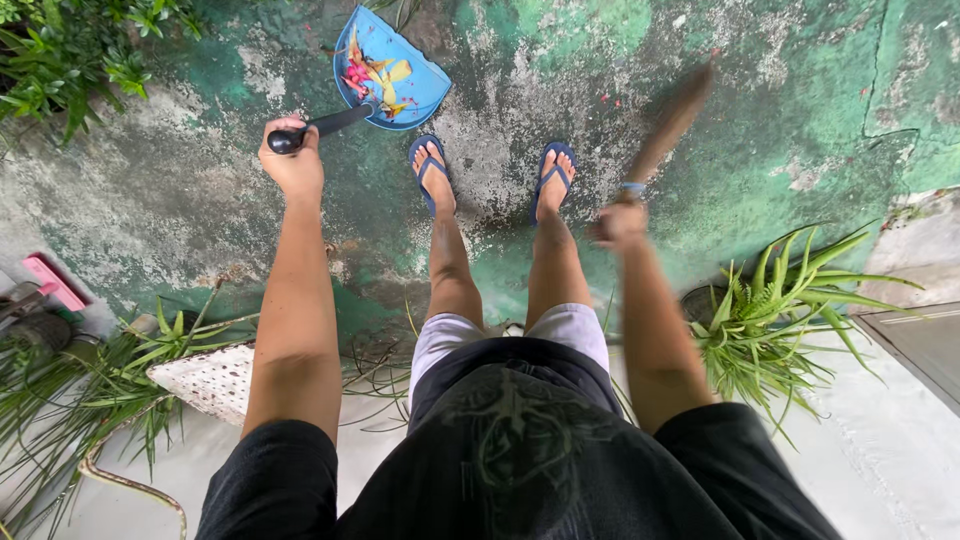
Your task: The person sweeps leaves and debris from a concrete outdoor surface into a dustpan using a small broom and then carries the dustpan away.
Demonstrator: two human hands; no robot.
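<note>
Blue plastic dustpan (400, 75) w/ a long black handle (325, 125) sits top centre of the frame, tipped on the worn green-painted concrete floor (820, 110); inside it lie yellow leaves and pink petal scraps (375, 78). Left hand (292, 155), upper left of centre, is clenched round the end of that black handle, knuckles up, arm straight down from the lower left. Right hand (620, 222), just right of centre, is closed round the grip of a brown hand broom (672, 125) w/ a light-blue band near the grip; broom angles up toward the top right and is blurred, so bristle detail can't be told. Broom head is well apart from the dustpan, w/ the person's two feet in dark blue flip-flops (548, 175) between them, toes pointing to the top of the frame, just below the pan. Floor paint is patchy, grey bare spots in the middle, a crack at upper right. Green leafy bush (60, 55) fills the top left corner. Spiky green potted plant (775, 315) stands at mid right; long-leaved plants (90, 385) and a white speckled pot (210, 378) sit lower left, w/ a pink flat item (55, 283) at the left edge. Black shirt and pale shorts fill the bottom centre.
</note>
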